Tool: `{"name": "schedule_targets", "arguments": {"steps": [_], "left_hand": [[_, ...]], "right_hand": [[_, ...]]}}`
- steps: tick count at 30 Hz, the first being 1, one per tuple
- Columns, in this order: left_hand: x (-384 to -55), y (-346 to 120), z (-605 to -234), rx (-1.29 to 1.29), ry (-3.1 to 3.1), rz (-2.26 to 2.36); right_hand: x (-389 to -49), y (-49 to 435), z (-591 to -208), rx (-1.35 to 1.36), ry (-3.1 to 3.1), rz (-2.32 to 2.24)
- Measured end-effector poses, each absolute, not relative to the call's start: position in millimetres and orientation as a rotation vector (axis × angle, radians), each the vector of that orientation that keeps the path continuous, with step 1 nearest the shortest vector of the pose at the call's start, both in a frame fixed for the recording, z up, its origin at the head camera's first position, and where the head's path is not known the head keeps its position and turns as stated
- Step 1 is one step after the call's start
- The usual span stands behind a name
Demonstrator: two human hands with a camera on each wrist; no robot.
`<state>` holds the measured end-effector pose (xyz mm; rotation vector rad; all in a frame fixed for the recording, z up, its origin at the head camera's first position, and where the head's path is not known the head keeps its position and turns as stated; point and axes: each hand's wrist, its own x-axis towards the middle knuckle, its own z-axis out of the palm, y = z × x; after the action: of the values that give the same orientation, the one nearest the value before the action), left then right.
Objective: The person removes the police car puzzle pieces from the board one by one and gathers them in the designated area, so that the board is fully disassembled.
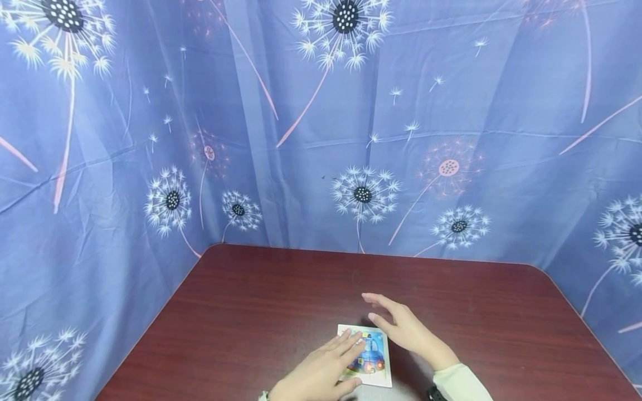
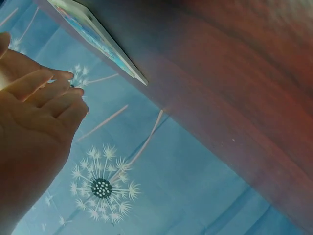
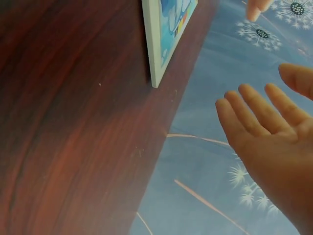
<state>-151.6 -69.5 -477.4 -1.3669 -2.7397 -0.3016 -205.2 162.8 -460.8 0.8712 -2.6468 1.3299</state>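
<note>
A small picture board [image 1: 379, 374] with a white border and a bright, mostly blue picture lies flat on the table in the head view. My left hand [image 1: 323, 367] is over its left part, fingers stretched out, hiding that side of the picture. In the left wrist view a gap shows between my left hand [image 2: 36, 122] and the board [image 2: 98, 36]. My right hand [image 1: 411, 334] hovers by the board's upper right corner, fingers apart and holding nothing. The right wrist view shows its palm [image 3: 281, 142] with loosely extended fingers, apart from the board [image 3: 153, 44].
The dark red wooden table [image 1: 241, 312] has rounded far corners. Blue cloth [image 1: 301, 195] with dandelion prints hangs behind it and along both sides. A pale sleeve [image 1: 461, 383] and a black wristband [image 1: 436, 394] are on the right arm.
</note>
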Motion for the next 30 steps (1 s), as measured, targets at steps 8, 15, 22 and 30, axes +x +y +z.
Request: {"name": "schedule_targets", "arguments": {"steps": [8,15,22,30], "left_hand": [[-148.9,-64.3,-479.9,-1.44,-2.819,-0.233],[-149.7,-62.4,-480.5,-1.525,-2.878,-0.238],[-148.2,-61.7,-480.0,-1.559,-2.92,-0.269],[-145.8,-62.2,-480.2,-1.555,-2.956,-0.27]], "right_hand": [[-211.3,164.5,-465.6,0.991,-2.7,1.528],[-217.0,160.1,-473.7,1.112,-2.691,1.528],[-220.7,152.9,-477.6,1.213,-2.714,1.559],[-223.9,143.2,-481.5,1.178,-2.765,1.581]]}}
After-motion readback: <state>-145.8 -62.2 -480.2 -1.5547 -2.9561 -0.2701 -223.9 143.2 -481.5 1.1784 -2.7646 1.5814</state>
